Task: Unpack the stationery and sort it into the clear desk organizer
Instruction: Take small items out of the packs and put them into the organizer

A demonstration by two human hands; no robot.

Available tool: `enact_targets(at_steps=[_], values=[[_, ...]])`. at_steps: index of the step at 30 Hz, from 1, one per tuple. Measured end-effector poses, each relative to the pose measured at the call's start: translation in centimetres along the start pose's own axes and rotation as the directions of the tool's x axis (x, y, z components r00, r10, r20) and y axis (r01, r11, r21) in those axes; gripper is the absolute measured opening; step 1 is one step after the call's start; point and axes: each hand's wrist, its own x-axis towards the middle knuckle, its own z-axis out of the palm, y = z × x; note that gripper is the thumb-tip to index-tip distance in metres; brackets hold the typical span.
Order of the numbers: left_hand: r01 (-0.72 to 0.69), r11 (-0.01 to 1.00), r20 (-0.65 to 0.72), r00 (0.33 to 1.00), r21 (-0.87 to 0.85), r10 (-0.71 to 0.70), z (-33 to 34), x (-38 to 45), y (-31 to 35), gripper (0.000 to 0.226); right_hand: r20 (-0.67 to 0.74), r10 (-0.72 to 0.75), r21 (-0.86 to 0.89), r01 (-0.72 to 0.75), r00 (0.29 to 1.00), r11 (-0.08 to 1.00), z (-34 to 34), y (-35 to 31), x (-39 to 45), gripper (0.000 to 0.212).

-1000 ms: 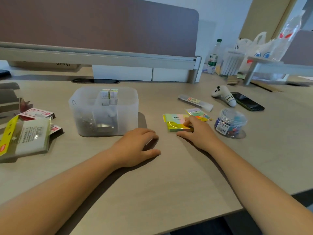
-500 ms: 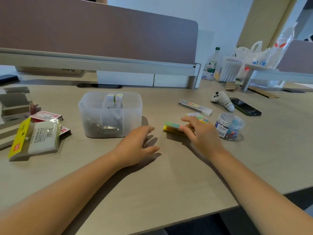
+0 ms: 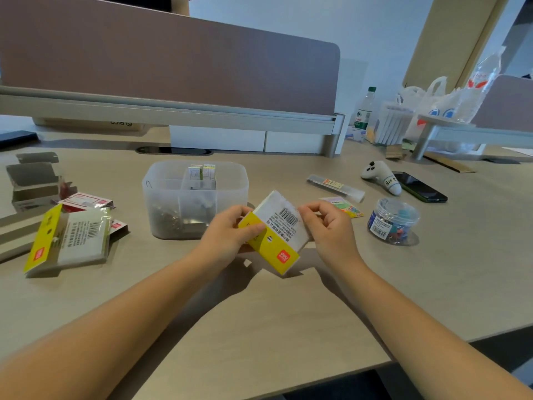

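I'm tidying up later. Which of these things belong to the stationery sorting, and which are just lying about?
Job: packet held by left hand and right hand; clear organizer; pin jar; sticky flags.
Lying about: phone; controller; water bottle.

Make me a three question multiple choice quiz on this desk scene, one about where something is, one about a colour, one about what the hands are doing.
1. Where is the round jar of clips?
A. right of the hands
B. inside the organizer
C. left edge of the desk

2. What colour is the header of the held packet?
A. blue
B. yellow
C. green

3. How is the packet held?
A. lying untouched
B. left hand only
C. both hands

Answers: 1 A, it stands on the desk, apart from the clear organizer. 2 B, yellow band with a red logo. 3 C, left hand and right hand grip opposite sides.
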Motion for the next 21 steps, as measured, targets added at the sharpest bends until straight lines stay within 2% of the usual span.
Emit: enact_targets(at_steps=[4,6,9,14,18,21], values=[[0.022,0.992,-0.105,0.994,-0.122,-0.035,-1.3,0.0,0.9,0.006,0.135,0.077,-0.062,-0.069,0.988,0.996,0.5,-0.2,-0.1,0.026],[0.028,0.993,-0.127,0.991,-0.114,-0.043,-1.8,-0.1,1.4,0.003,0.176,0.075,-0.061,-0.066,0.982,0.996,0.9,-0.8,-0.2,0.023],[0.018,0.996,-0.142,0.989,-0.088,-0.03,-2.3,-0.6,1.8,0.009,0.158,0.034,0.027,-0.039,0.987,0.999,1.6,-1.9,-0.2,0.013],[0.0,1.0,-0.17,0.985,-0.023,-0.004,-2.9,-1.7,2.0,0.008,0.255,-0.041,-0.07,0.061,0.966,0.996,3.0,-3.1,-0.4,0.021],[0.031,0.998,-0.104,0.994,-0.053,-0.037,-4.4,-2.5,2.3,0.003,0.269,-0.034,0.005,0.034,0.963,0.999,4.2,-3.6,-0.2,0.014],[0.035,0.998,-0.008,0.999,-0.056,-0.036,-5.7,-3.2,2.5,0.013,0.273,-0.01,0.098,-0.017,0.962,0.995,5.1,-4.1,-0.1,0.01]])
